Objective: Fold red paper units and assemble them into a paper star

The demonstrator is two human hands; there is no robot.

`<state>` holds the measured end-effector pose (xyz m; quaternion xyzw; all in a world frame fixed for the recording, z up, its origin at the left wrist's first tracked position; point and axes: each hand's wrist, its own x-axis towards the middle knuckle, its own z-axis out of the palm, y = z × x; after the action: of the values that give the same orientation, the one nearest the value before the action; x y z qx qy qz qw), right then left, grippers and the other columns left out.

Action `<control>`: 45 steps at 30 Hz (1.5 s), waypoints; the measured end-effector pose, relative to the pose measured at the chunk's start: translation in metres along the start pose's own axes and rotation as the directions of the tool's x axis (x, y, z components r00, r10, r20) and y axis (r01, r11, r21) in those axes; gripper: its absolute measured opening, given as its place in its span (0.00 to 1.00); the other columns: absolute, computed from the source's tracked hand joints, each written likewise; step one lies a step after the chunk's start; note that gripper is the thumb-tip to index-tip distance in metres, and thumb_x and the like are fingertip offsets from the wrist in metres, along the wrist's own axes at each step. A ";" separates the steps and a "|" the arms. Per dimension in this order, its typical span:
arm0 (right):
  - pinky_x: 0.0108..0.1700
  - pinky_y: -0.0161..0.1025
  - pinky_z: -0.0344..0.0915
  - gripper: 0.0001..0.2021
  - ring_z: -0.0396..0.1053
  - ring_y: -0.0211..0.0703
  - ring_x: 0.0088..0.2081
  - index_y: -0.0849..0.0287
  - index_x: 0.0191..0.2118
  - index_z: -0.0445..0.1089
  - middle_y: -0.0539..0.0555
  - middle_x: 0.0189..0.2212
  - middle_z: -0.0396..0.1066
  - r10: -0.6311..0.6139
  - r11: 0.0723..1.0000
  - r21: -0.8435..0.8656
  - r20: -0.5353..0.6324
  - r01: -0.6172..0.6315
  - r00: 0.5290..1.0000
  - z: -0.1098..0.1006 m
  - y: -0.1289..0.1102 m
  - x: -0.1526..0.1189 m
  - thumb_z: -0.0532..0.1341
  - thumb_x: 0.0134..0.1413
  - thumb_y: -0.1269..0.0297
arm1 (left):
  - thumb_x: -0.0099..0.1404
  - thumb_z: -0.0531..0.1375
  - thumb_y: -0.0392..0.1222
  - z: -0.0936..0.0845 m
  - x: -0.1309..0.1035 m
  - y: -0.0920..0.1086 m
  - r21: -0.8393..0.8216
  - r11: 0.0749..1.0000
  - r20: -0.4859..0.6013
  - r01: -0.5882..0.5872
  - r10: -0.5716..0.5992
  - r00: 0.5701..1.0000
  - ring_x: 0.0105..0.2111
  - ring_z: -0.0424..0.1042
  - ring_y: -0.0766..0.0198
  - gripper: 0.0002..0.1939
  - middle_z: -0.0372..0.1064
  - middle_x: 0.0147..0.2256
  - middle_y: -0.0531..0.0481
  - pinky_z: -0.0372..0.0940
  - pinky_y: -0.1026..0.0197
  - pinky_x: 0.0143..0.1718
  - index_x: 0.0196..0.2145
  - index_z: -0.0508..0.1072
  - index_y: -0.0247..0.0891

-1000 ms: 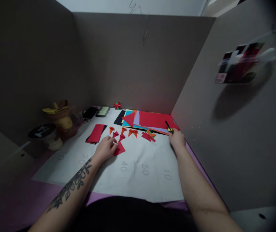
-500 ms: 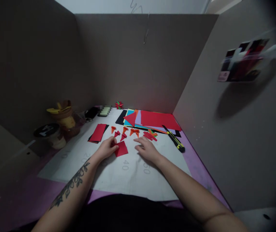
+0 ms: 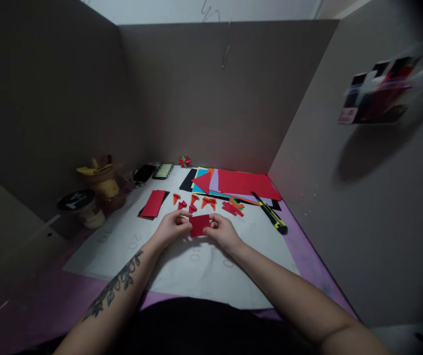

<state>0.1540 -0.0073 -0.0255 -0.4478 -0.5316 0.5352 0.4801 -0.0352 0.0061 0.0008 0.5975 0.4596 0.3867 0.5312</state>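
Purple worktop shows along the near edge, under a white sheet printed with numbers. Over it, 2 hands share a red paper piece: the left hand appears to pinch its left edge between thumb and fingertips, and the right hand has thumb and curled fingers clamped on its right edge. Holding it well probably means light, even pressure, with both edges level, so that it neither buckles nor takes a stray crease; its small size suggests fingertips, not palms. Just beyond lie red folded pieces and orange folded pieces, best kept clear of the knuckles. Farther right rests a yellow-and-black cutter; farther still, large coloured sheets and a red-and-green paper star.
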 end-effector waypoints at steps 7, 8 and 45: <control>0.25 0.32 0.58 0.16 0.62 0.33 0.19 0.62 0.35 0.68 0.45 0.17 0.67 0.046 0.984 0.172 0.030 -0.051 0.998 -0.004 0.002 0.003 0.66 0.37 0.62 | 0.46 0.66 0.46 -0.001 -0.003 0.004 -0.055 0.998 0.073 0.040 -0.036 0.997 0.21 0.66 0.69 0.17 0.69 0.23 0.53 0.59 0.67 0.24 0.31 0.69 0.33; 0.25 0.32 0.59 0.16 0.63 0.33 0.19 0.62 0.36 0.68 0.46 0.18 0.68 0.050 0.982 0.179 0.046 -0.058 0.998 -0.004 0.003 0.003 0.66 0.37 0.61 | 0.46 0.66 0.45 -0.001 -0.003 0.004 -0.061 0.997 0.081 0.046 -0.041 0.996 0.21 0.66 0.70 0.16 0.68 0.22 0.54 0.59 0.67 0.24 0.30 0.69 0.33; 0.34 0.36 0.64 0.08 0.67 0.39 0.31 0.58 0.34 0.69 0.50 0.30 0.70 -0.212 0.975 -0.037 0.100 0.217 0.972 0.005 -0.001 -0.006 0.64 0.45 0.65 | 0.53 0.66 0.44 0.025 -0.009 -0.006 -0.277 0.950 0.152 -0.141 0.189 0.970 0.54 0.61 0.53 0.15 0.67 0.45 0.43 0.60 0.52 0.50 0.31 0.63 0.39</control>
<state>0.1497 -0.0142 -0.0246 -0.3730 -0.6119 0.4880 0.4983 -0.0145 -0.0098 -0.0084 0.5897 0.3034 0.4333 0.6103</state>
